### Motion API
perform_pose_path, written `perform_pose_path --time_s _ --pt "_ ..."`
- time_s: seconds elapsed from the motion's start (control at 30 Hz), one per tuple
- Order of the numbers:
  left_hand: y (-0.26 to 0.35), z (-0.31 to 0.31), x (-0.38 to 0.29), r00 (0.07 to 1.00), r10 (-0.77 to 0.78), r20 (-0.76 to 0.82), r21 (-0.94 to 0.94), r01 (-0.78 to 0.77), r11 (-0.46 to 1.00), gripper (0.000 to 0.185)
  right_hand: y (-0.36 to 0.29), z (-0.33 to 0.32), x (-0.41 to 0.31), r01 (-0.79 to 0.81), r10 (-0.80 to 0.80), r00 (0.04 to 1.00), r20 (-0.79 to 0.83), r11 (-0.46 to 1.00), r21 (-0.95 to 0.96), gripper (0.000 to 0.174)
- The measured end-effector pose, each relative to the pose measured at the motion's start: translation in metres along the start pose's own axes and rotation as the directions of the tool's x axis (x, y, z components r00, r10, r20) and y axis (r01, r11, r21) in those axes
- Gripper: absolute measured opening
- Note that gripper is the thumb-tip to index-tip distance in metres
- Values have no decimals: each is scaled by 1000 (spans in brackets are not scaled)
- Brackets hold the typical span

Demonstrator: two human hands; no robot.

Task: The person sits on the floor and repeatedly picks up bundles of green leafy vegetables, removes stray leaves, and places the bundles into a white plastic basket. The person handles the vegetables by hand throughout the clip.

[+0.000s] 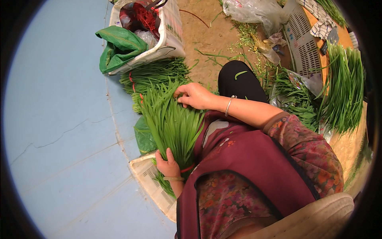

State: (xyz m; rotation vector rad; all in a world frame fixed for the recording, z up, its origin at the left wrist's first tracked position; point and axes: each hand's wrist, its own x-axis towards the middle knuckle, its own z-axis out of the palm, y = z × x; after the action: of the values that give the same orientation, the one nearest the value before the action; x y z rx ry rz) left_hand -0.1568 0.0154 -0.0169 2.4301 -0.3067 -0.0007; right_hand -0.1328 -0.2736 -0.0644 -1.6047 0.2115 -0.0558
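Observation:
A thick bundle of Chinese chives (176, 125), with a red tie (187, 168) near its lower end, lies against my maroon apron (253, 158). My left hand (168, 164) grips its side close to the tie, thumb up and some fingers hidden by the leaves. At the leaf tips is my right hand (194, 95), its fingers curled against the green blades; whether a leaf is pinched there is unclear. Beyond the tips lie more chive bundles (161, 71) bound with red ties.
A white plastic crate (173, 33) holds bags and a green woven sack (119, 50). Another crate (149, 167) sits beside my left arm. On the right are loose chives (343, 89), a grey crate (304, 38) and plastic bags (253, 12). A blue wall (59, 104) rises left.

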Motion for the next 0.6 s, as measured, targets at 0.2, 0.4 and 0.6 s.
perform_pose_path --time_s 0.2,0.4,0.6 --pt "-3 0 2 1000 -16 6 20 15 1000 28 0 1 0 85 -85 995 44 996 3 22" --pt "-16 -11 -3 997 29 -69 220 -13 975 38 4 10 9 63 -66 998 -24 992 -110 16" --pt "-66 -13 3 992 -116 -45 230 123 965 59 22 52 23 159 -194 972 -129 957 -242 15"
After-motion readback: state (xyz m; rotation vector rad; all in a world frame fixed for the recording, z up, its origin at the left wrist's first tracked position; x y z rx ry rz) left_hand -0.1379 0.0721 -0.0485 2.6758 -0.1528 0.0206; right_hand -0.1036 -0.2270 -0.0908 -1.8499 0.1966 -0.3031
